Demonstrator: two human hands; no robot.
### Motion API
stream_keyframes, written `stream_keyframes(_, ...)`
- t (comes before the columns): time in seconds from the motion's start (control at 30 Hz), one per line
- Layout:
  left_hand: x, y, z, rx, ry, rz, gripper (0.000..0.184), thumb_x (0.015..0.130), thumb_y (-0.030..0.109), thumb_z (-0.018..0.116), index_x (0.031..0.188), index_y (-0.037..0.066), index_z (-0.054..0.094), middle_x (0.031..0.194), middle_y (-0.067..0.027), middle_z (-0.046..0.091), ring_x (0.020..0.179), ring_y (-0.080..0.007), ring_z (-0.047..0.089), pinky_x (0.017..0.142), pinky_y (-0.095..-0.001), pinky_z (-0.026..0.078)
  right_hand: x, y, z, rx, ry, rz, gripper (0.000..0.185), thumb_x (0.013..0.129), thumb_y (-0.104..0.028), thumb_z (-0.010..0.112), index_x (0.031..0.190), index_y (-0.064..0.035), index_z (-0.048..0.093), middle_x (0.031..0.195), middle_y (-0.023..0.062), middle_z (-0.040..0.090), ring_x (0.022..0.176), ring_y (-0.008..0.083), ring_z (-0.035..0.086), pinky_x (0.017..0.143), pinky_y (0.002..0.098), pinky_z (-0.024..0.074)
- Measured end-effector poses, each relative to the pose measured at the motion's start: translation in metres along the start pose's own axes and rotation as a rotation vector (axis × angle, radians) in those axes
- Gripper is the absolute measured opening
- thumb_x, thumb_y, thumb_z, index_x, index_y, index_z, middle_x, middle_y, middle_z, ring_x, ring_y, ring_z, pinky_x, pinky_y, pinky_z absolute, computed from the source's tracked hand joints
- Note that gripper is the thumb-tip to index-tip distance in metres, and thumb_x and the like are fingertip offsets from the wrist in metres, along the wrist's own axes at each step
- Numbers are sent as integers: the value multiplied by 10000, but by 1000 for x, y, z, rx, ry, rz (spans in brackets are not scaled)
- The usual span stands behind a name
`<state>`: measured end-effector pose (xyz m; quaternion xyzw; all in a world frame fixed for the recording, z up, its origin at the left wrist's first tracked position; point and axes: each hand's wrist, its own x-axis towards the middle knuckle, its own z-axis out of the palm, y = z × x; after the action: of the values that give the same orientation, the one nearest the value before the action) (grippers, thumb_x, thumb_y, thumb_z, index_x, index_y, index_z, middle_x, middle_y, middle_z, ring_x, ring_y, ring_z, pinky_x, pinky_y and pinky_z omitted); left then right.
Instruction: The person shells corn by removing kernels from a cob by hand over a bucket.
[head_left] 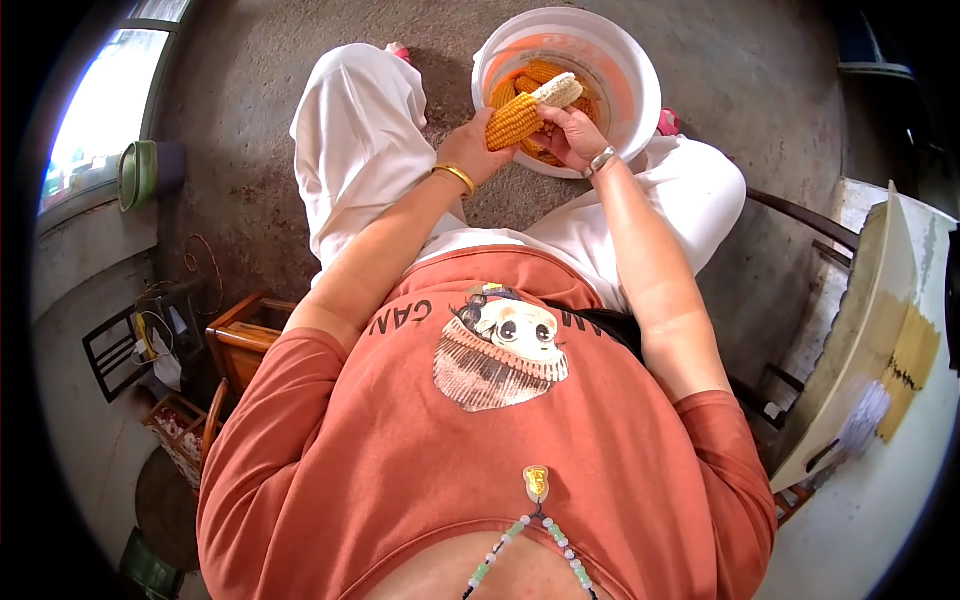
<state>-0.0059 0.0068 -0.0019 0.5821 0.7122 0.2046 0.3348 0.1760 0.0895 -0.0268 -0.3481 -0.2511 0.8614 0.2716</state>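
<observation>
A partly stripped corn cob (pixel 515 122) is held over the near rim of a white bucket (pixel 640 75). Its lower left part is covered in orange-yellow kernels, and the bare pale end points up and right. My left hand (pixel 478 148) is wrapped round the kernel-covered end. The fingers of my right hand (pixel 570 137) press on the cob where kernels meet the bare part. Several more yellow cobs (pixel 543 72) lie inside the bucket, below and behind the hands.
The bucket stands on the concrete floor (pixel 250 120) between my knees. A wooden chair (pixel 245 335) is at the left, with a green bin (pixel 140 175) by the window. On the right is a table (pixel 900 400) with papers on it.
</observation>
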Motion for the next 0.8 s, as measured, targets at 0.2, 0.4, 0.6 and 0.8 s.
stream_keyframes(0.2,2,0,0,-12,-25,-32,618,701,401,731,1190,101,503,1006,-188,650,936,-341,635,818,-402,500,0,3,-4,20,53,4,315,893,-125,525,1197,-60,472,1134,64,558,1045,196,570,922,396,511)
stream_keyframes(0.4,4,-3,1,-20,-13,-18,607,697,387,741,1178,98,508,997,-189,652,933,-342,635,808,-403,505,0,1,-4,70,18,30,328,881,-156,558,1185,-53,488,1133,63,562,1037,201,572,913,375,514)
stream_keyframes(0.6,3,-3,2,-28,-2,4,604,698,377,742,1176,91,508,991,-190,652,927,-342,636,797,-403,508,-1,3,7,-42,54,-34,392,887,-217,625,1218,-67,478,1161,51,558,1074,179,558,910,348,515)
stream_keyframes(0.8,5,-9,7,-71,22,18,589,702,360,744,1169,83,517,990,-183,654,923,-322,645,799,-383,510,0,1,0,-32,0,-20,379,894,-197,614,1221,-64,476,1184,58,551,1088,188,555,904,349,524)
